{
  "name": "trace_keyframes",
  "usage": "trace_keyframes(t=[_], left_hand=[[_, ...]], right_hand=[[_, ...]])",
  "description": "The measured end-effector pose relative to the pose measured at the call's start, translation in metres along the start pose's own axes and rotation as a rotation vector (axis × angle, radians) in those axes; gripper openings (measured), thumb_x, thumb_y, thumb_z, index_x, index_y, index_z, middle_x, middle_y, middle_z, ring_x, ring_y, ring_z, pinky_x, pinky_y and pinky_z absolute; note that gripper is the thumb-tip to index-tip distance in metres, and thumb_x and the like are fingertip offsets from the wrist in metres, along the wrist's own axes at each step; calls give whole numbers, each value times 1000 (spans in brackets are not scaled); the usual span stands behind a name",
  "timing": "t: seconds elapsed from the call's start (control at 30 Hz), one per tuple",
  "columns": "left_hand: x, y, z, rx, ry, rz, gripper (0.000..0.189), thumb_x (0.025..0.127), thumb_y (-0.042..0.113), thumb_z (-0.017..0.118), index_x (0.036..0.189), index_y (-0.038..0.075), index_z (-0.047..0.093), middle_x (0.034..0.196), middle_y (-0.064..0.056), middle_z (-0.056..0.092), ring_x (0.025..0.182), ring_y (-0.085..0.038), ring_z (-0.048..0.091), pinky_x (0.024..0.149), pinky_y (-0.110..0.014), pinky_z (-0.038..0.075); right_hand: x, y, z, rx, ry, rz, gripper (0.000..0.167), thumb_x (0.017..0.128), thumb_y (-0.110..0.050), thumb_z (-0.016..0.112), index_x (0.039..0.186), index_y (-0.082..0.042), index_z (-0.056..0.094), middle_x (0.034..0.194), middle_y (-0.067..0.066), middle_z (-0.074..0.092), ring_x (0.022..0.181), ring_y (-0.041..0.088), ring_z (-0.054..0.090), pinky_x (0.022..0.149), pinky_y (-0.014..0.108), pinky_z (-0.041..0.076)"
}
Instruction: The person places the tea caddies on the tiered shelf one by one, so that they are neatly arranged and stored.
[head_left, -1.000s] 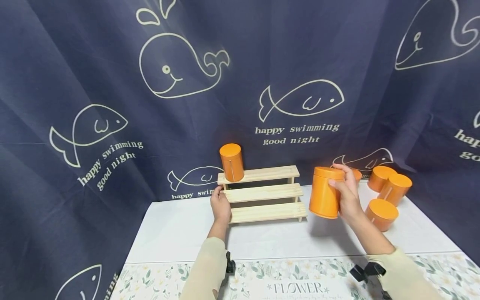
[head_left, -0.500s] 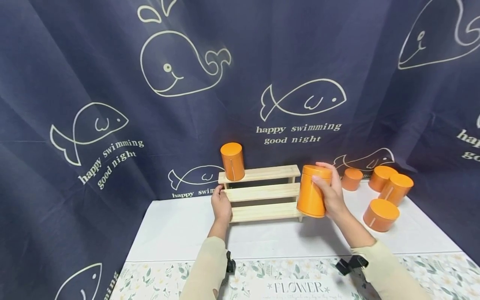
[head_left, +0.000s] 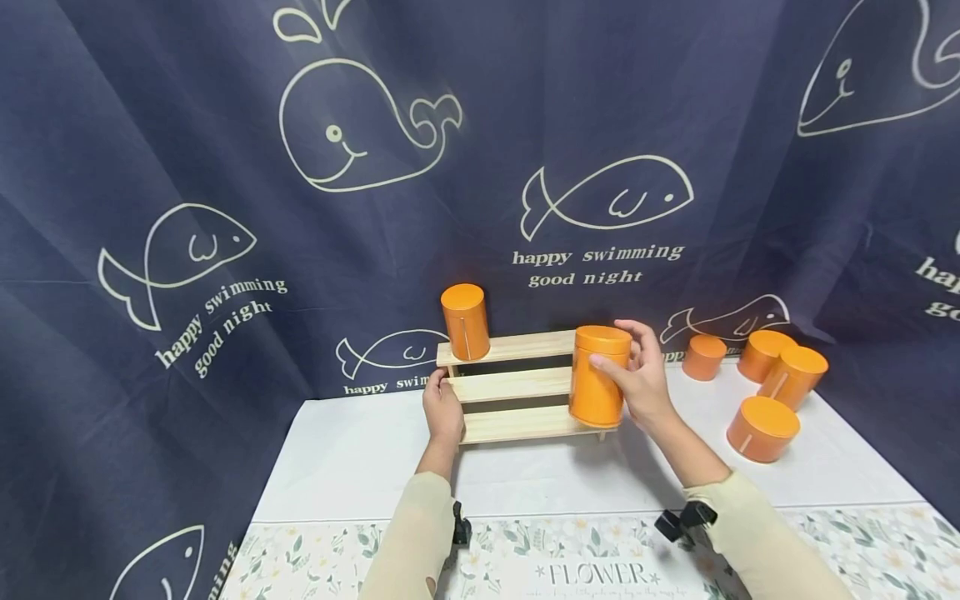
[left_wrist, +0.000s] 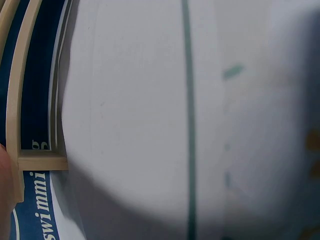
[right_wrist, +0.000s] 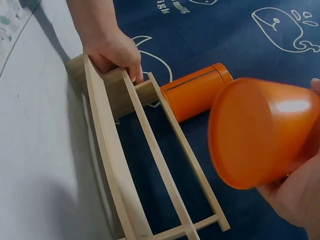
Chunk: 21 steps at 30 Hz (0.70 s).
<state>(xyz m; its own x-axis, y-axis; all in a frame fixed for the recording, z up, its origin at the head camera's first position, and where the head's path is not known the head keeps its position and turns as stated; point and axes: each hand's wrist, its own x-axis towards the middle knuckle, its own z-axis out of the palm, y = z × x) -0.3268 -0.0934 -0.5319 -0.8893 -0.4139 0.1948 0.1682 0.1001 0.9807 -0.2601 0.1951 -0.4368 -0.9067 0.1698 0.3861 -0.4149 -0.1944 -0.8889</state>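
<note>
A three-step wooden rack [head_left: 517, 385] stands on the white table against the curtain. My left hand [head_left: 442, 410] grips its left end; the right wrist view shows that hand [right_wrist: 112, 52] with fingers around the end panel. In my right hand [head_left: 643, 379] is an orange canister [head_left: 597, 379], held upright by thumb and fingers in front of the rack's right part. Its round bottom [right_wrist: 242, 135] shows in the right wrist view, apart from the rack. Another orange canister [head_left: 465, 323] stands on the top step's left end.
Several orange canisters stand at the right of the table: a small one [head_left: 704, 358], a squat one [head_left: 762, 430], and two behind it, one of them a taller canister [head_left: 793, 379]. A dark blue curtain [head_left: 480, 208] rises behind. A floral cloth strip [head_left: 585, 542] lies along the front.
My right hand has carried the canister leftward, from beside the rack to in front of its right part. The small canister at the back has come into full view. My left hand has stayed put.
</note>
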Motion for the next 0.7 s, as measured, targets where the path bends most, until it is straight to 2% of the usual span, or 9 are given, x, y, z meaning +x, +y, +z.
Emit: trace_keyframes(t=[0.37,0.5,0.63,0.7], left_hand=[[1,-1,0,-11,-3,-13,34,107,-1,40,131,-9,62,137,-27,64,135,-40,59,119,-54,48],[0,-2,0,-6,1,-6,33,107,-1,40,130,-9,63,137,-27,64,135,-40,59,119,-54,48],[0,-2,0,-2,-1,1,33,108,0,40,131,-8,63,137,-28,64,136,-42,59,119,-55,48],[1,-2,-1,4,-2,1,34,108,0,40,131,-8,63,137,-28,64,136,-42,59,119,-55,48]], right_hand=[[5,7,13,-213,-17,-21,71,84,8,81,144,0,43,117,-18,70,105,4,67,93,12,56],[7,10,20,-262,-30,-26,74,83,5,84,145,2,44,127,-6,68,110,2,66,94,11,55],[11,12,28,-286,-63,-42,76,83,2,86,146,-1,44,139,14,63,116,2,63,95,9,53],[13,14,31,-299,-77,-48,76,83,-1,87,146,-3,45,142,17,61,118,1,62,97,8,52]])
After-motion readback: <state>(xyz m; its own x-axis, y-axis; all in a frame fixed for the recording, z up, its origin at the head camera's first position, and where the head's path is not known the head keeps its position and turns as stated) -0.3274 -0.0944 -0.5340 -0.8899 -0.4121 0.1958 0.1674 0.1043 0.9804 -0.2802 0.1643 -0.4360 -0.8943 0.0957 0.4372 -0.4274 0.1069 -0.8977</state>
